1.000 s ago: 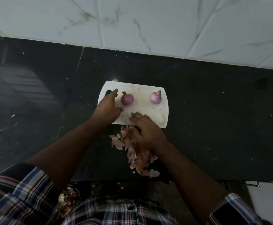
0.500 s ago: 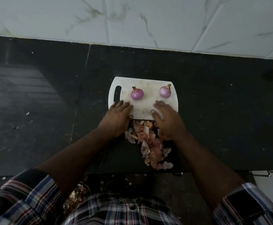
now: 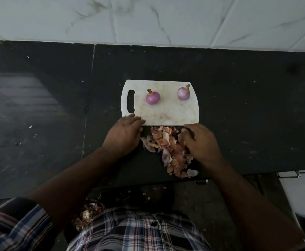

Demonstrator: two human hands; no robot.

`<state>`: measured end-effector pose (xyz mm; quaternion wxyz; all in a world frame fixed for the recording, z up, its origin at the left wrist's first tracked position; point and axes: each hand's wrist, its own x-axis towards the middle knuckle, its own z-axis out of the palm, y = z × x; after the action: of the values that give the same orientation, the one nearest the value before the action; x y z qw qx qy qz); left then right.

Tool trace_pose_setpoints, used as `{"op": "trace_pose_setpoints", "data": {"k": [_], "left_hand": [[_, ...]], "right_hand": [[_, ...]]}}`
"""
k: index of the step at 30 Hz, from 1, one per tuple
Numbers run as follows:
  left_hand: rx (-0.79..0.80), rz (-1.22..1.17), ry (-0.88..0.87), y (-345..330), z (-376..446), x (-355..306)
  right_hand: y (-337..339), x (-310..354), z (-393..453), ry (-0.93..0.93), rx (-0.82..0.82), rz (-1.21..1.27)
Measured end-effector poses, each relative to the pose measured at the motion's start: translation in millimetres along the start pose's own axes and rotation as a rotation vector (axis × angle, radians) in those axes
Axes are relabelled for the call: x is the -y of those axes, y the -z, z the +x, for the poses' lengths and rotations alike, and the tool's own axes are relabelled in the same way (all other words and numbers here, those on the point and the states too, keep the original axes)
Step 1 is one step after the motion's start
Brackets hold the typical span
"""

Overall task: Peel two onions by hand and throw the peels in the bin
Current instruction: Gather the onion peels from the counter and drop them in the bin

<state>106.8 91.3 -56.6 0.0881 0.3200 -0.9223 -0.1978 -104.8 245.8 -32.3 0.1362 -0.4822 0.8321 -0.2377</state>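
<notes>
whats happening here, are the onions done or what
A person stands at a dark counter with two peeled purple onions, the left onion and the right onion, resting apart on a white cutting board. A pile of peels lies on the counter just in front of the board. The left hand and right hand sit on either side of that pile, apparently gathering it. The peeling looks finished; these peels have not gone to the bin yet.
</notes>
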Motion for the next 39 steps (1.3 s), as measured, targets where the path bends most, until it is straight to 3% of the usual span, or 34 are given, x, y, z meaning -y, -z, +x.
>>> {"op": "trace_pose_setpoints", "data": {"k": [5,10,13,16,18,21,24,29,34,39], "left_hand": [[0.100,-0.045,0.086,-10.6,10.3,-3.1],[0.125,-0.057,0.103,-6.1,26.9,-2.6],[0.138,-0.046,0.072,-8.2,29.2,-7.0],[0.212,-0.029,0.009,-12.9,25.2,-18.5],[0.245,-0.038,-0.026,-11.7,20.1,-26.0],[0.156,-0.071,0.004,1.0,12.1,-28.7],[0.123,-0.075,0.042,12.6,4.4,-22.2],[0.485,-0.034,0.140,15.2,5.8,-22.1],[0.529,0.020,0.068,5.1,16.7,-44.8],[0.514,-0.036,0.088,9.7,19.3,-44.4]], "right_hand": [[-12.0,-8.3,12.3,0.063,0.104,-0.105],[-16.5,-7.3,26.0,-0.009,0.146,-0.110],[-27.0,10.1,19.4,-0.032,0.171,-0.053],[-43.0,28.9,3.6,0.100,0.317,-0.049],[-42.2,35.2,1.5,0.117,0.315,0.015],[-17.9,27.6,3.0,0.020,0.193,0.040],[17.2,5.5,-11.0,-0.154,0.245,-0.148],[19.6,1.4,-56.6,-0.426,0.530,-0.143],[-11.1,34.6,-36.8,-0.376,0.398,-0.091],[-5.4,50.8,-12.1,-0.255,0.386,-0.033]]}}
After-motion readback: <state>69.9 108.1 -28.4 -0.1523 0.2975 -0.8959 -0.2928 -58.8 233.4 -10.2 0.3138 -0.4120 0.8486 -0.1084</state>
